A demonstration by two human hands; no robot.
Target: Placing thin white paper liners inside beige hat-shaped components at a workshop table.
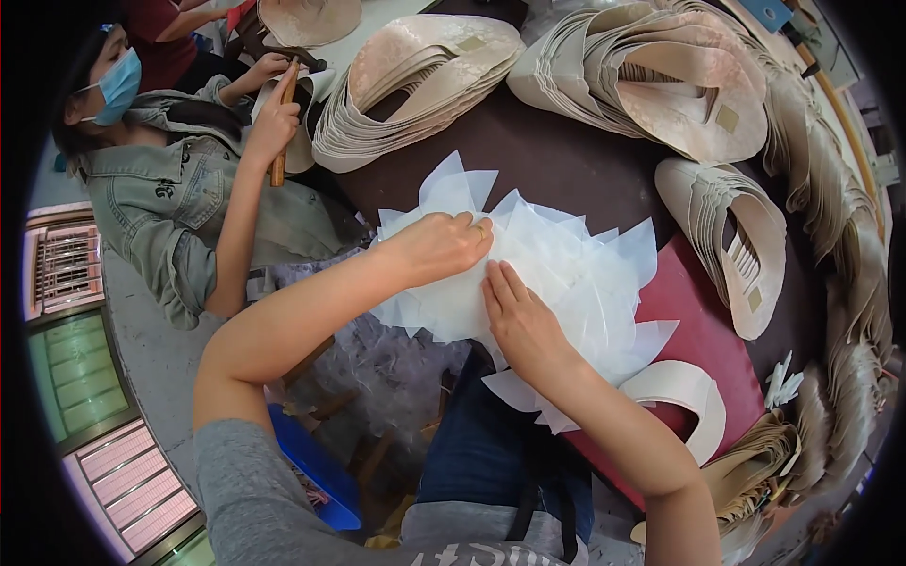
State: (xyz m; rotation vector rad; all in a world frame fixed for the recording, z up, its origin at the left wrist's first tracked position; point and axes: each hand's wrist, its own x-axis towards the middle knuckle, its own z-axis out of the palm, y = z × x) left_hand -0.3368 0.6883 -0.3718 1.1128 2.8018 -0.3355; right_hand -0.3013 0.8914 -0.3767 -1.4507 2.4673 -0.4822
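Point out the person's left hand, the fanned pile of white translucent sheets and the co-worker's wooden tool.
left hand (442, 247), head view, back of the hand
white sheets (576, 264), head view, middle of the fan
wooden tool (281, 127), head view, its shaft

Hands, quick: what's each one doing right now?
Left hand: curled, fingers pinching the white sheets.
Right hand: open, flat, pressing on the white sheets, gripping nothing.

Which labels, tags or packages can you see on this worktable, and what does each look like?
Label: small tan square on the top piece of the upper right stack.
Label: small tan square on the cream stack at right.
Label: tan patch on the upper middle stack.
No packages or screens.
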